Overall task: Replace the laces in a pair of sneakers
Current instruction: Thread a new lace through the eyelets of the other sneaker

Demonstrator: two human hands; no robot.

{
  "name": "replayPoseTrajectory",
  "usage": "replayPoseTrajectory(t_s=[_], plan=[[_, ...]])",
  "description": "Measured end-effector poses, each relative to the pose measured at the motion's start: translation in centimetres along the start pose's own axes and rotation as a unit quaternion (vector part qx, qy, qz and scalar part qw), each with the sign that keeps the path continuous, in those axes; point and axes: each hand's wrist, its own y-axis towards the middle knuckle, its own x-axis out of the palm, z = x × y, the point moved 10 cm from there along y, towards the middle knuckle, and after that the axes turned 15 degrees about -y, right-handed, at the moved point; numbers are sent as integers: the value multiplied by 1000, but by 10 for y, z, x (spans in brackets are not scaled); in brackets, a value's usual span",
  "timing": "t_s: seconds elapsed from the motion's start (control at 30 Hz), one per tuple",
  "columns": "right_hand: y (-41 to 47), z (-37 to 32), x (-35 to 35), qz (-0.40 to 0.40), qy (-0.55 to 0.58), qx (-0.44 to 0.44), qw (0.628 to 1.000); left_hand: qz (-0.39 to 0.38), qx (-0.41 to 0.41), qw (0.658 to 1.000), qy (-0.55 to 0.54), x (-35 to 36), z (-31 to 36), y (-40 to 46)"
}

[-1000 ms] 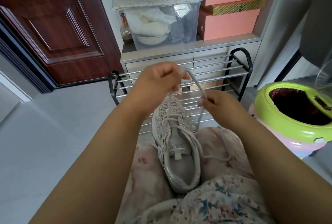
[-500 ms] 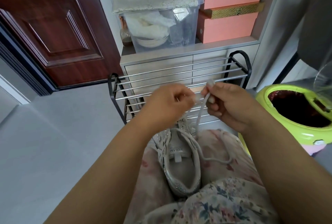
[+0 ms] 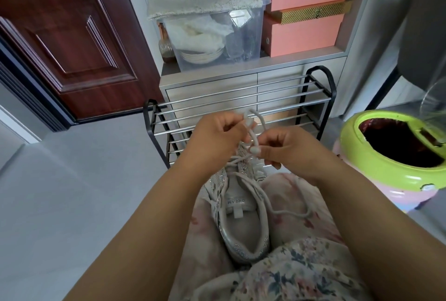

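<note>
Item: grey sparkly mesh sneaker point(image 3: 241, 216), on my lap between my knees, toe hidden behind my hands. Its white cord lace point(image 3: 253, 131): pinched by my left hand point(image 3: 217, 136) and right hand point(image 3: 284, 148), fingers curled, just above the toe; ends indistinct. Beyond: black-framed metal-bar shoe rack point(image 3: 241, 97).

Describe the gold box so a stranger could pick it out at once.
Start at the grey cabinet against the far wall, behind the metal shoe rack. On its top, right of the clear plastic bin, stands a stack of boxes. The gold box is the thin, textured layer sandwiched between plain pink boxes, the only shiny one.
</note>
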Motion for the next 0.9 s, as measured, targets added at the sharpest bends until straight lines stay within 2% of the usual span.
replayPoseTrajectory(t_s=[0.1, 0.2, 0.3, 0.37, 0.5, 0.67, 0.8, 0.9], plan=[[3, 6, 1, 18, 64, 17, 998, 49, -21, 994, 99, -13, -16, -5], [4, 16, 8, 29, 152, 42, 987, 51, -33, 969, 240, -14, -33, -15], [5, 26, 11, 44, 140, 49, 988, 47, -51, 942, 327, -11, -54, -22], [5, 29, 13, 48, 114, 50, 991, 46, -70, 936, 341, -10, -65, -24], [7, 33, 14, 60, 64, 49, 995, 51, -108, 954, 273, -10, -76, -28], [6, 30, 15, 65, 8, 36, 997, 85, -176, 974, 114, -11, -87, -35], [6, 26, 13, 78, -48, 27, 995, 98, -188, 977, 33, -9, -89, -40], [8, 22, 13, 90, -118, 17, 989, 100, -189, 977, 17, -9, -89, -40]])
